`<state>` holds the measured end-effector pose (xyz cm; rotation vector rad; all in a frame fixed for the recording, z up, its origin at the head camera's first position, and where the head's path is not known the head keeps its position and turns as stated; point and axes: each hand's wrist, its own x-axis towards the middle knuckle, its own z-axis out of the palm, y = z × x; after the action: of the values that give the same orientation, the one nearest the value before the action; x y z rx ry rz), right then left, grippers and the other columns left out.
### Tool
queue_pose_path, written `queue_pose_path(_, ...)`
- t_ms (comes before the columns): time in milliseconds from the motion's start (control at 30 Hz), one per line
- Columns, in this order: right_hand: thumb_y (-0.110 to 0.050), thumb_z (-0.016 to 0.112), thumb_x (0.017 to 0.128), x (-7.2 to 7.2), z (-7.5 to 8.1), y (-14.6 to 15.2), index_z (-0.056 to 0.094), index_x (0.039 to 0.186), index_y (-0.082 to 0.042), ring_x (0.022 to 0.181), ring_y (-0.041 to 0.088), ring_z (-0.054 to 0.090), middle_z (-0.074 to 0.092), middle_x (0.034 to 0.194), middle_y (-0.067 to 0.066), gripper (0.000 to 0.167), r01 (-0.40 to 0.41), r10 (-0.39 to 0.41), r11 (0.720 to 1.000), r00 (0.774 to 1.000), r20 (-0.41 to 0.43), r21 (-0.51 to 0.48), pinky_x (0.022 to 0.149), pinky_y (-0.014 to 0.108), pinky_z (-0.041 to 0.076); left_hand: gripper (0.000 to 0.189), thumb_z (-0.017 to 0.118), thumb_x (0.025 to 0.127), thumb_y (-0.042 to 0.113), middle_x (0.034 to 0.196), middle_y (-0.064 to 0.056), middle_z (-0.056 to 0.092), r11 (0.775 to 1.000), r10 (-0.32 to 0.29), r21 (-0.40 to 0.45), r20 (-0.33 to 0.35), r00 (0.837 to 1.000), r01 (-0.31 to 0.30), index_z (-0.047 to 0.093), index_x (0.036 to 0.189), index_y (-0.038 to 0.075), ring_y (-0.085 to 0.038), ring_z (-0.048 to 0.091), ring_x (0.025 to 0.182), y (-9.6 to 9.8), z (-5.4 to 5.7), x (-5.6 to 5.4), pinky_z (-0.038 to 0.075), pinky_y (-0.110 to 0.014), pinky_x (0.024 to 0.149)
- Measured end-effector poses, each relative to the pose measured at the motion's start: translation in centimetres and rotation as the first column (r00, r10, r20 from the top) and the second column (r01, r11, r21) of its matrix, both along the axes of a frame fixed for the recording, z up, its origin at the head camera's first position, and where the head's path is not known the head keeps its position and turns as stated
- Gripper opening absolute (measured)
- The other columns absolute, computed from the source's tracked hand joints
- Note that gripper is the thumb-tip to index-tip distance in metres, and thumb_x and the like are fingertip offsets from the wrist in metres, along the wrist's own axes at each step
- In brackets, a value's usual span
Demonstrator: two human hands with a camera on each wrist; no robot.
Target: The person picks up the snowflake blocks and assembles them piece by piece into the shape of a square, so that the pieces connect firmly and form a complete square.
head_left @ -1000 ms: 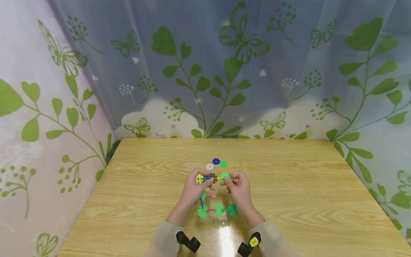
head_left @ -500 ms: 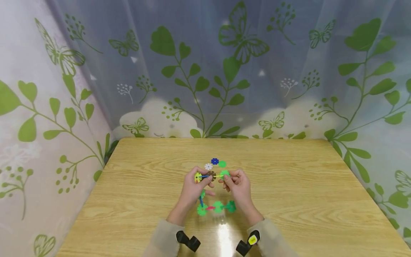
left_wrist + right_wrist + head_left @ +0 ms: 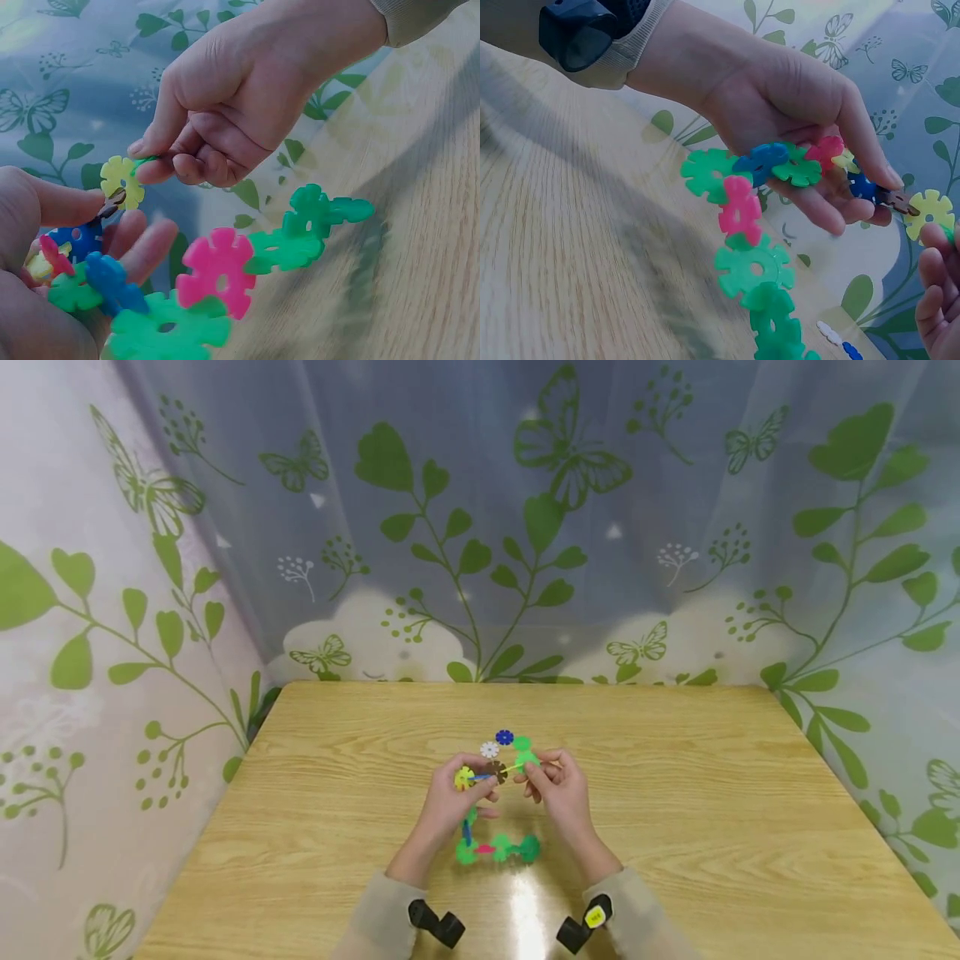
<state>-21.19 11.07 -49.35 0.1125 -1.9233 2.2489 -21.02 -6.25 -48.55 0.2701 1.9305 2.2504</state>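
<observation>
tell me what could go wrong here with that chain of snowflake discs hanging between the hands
The chain hangs free below the left hand, so a jolt might pop a joint loose. The right hand only pinches the green disc at its fingertips; it could slip. A dropped piece might scatter the loose discs lying on the table.

Left hand (image 3: 453, 797) raised above table, fingers curled, thumb and forefinger pinching. Right hand (image 3: 558, 789) opposite, close, thumb and forefinger pinched, other fingers curled. Forearms converging, sleeved.
</observation>
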Motion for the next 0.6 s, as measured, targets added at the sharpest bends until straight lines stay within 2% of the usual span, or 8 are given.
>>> queue_pose_path(167,0.000,0.059,0.090,-0.2,0.3,0.4,0.052,0.107,0.008,0.050,0.015,0.054,0.064,0.074,0.027,0.021,0.002,-0.004,0.999,0.999,0.038,0.033,0.046,0.019,0.042,0.031,0.064,0.087,0.005,0.109,-0.019,0.052,1.000,-0.005,-0.026,-0.022,1.000,0.004,0.056,0.115,-0.004,-0.024,0.064,0.078,-0.1,-0.1,0.2,0.056,-0.044,0.073)
queue_pose_path(333,0.001,0.058,0.090,-0.4,0.7,0.6,0.053,0.108,0.008,0.049,0.014,0.053,0.066,0.067,0.015,0.020,-0.014,0.012,1.000,0.998,0.063,0.027,0.045,0.018,0.041,0.032,0.067,0.086,0.007,0.106,-0.018,0.053,0.999,0.004,-0.053,-0.031,1.000,-0.006,0.059,0.115,-0.003,-0.028,0.065,0.084,-0.2,0.1,0.3,0.056,-0.039,0.077)
queue_pose_path(433,0.000,0.059,0.089,-0.5,1.0,0.6,0.054,0.108,0.007,0.048,0.015,0.053,0.066,0.067,0.012,0.020,-0.023,0.021,0.999,0.996,0.088,0.024,0.045,0.018,0.041,0.034,0.067,0.086,0.008,0.104,-0.018,0.055,0.997,-0.009,-0.080,-0.030,1.000,0.007,0.059,0.117,-0.002,-0.033,0.065,0.081,-0.3,0.2,0.3,0.057,-0.039,0.071)
queue_pose_path(600,-0.002,0.061,0.089,-0.4,1.3,0.6,0.053,0.108,0.006,0.049,0.015,0.053,0.066,0.072,0.021,0.022,-0.050,0.046,0.998,0.994,0.104,0.033,0.046,0.019,0.042,0.036,0.068,0.086,0.014,0.101,-0.015,0.058,0.985,-0.047,-0.168,-0.010,0.999,0.045,0.058,0.119,0.001,-0.033,0.066,0.078,-0.3,0.3,0.4,0.054,-0.026,0.054)
